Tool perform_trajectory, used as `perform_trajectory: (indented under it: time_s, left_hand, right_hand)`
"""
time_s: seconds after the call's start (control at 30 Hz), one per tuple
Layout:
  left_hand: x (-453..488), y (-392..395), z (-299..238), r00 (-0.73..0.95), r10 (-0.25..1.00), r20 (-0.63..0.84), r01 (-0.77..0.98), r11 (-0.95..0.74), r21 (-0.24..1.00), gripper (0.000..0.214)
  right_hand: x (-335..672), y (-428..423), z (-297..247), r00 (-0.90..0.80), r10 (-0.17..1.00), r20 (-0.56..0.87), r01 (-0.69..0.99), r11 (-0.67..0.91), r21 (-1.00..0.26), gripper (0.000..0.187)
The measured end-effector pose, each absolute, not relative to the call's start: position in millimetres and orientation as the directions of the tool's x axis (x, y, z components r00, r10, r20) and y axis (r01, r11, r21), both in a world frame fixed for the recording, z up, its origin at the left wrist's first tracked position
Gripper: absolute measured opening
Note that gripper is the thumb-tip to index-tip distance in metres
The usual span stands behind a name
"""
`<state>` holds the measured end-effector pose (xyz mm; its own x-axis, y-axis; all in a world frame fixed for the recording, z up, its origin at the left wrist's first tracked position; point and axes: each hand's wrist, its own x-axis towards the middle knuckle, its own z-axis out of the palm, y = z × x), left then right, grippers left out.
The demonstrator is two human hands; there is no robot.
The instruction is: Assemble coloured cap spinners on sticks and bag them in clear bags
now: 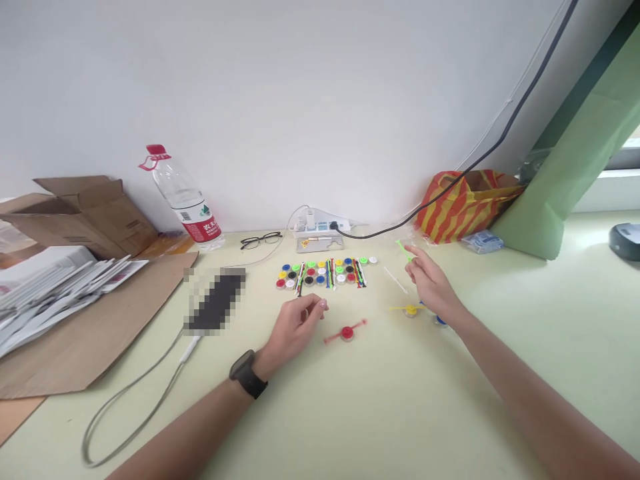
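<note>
I am pinching a thin green plastic stick (403,249) in my right hand (431,287) at two o'clock, my left hand (295,328) curling loosely around nothing beside the red round cap-and-stick spinner (347,332) on the pale table (380,407), so next I judge the stick needs a cap from the rows of coloured caps (325,272) at twelve.

Glossy plastic discs (325,272) on a smooth matt table (400,400).

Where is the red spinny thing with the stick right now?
In the head view, the red disc on its stick lies flat on the table, just right of the left hand and in front of the row of coloured discs.
</note>
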<state>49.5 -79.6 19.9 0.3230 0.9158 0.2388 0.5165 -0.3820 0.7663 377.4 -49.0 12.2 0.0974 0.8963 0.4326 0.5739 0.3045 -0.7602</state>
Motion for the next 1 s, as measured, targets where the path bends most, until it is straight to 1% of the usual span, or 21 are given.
perform_trajectory:
  time_s: [0.1,0.17,0.3,0.4,0.5,0.7,0.77,0.87,1.0]
  left_hand:
    - [49.0,-79.3,19.5,0.325,0.914,0.241,0.515,-0.385,0.766,0.037]
    - [49.0,-79.1,19.5,0.327,0.914,0.242,0.514,-0.387,0.765,0.037]
    - [49.7,-79.1,19.5,0.323,0.916,0.237,0.516,-0.38,0.768,0.036]
    - [50.1,-79.5,19.7,0.326,0.916,0.234,0.517,-0.38,0.767,0.037]
    - [50.0,-79.9,20.1,0.338,0.91,0.24,0.512,-0.392,0.764,0.037]
    - [49.6,-79.7,20.0,0.33,0.913,0.24,0.516,-0.387,0.764,0.037]
    - [49.7,-79.8,20.1,0.332,0.913,0.238,0.514,-0.386,0.766,0.036]
    - [50.0,-80.2,20.4,0.337,0.91,0.242,0.512,-0.393,0.764,0.036]
    - [49.8,-80.0,20.0,0.338,0.911,0.237,0.51,-0.389,0.767,0.036]
  right_hand:
    - [373.8,-47.4,7.0,0.097,0.915,0.392,0.528,0.287,-0.799,0.038]
    - [371.4,-47.4,6.4,0.113,0.906,0.407,0.522,0.294,-0.801,0.032]
    - [368.4,-50.5,9.4,0.135,0.869,0.475,0.598,0.311,-0.739,0.029]
    - [367.6,-53.1,10.6,0.108,0.85,0.516,0.659,0.327,-0.677,0.023]
    - [367.6,-53.5,8.5,0.06,0.842,0.536,0.689,0.354,-0.633,0.026]
    - [367.2,-51.6,1.8,-0.025,0.854,0.52,0.701,0.386,-0.599,0.037]
    - [367.1,-51.7,1.0,-0.046,0.857,0.513,0.694,0.397,-0.601,0.036]
    - [367.5,-51.6,0.5,-0.034,0.856,0.515,0.692,0.392,-0.606,0.032]
    - [367.9,-49.7,-2.4,-0.054,0.866,0.497,0.709,0.384,-0.592,0.035]
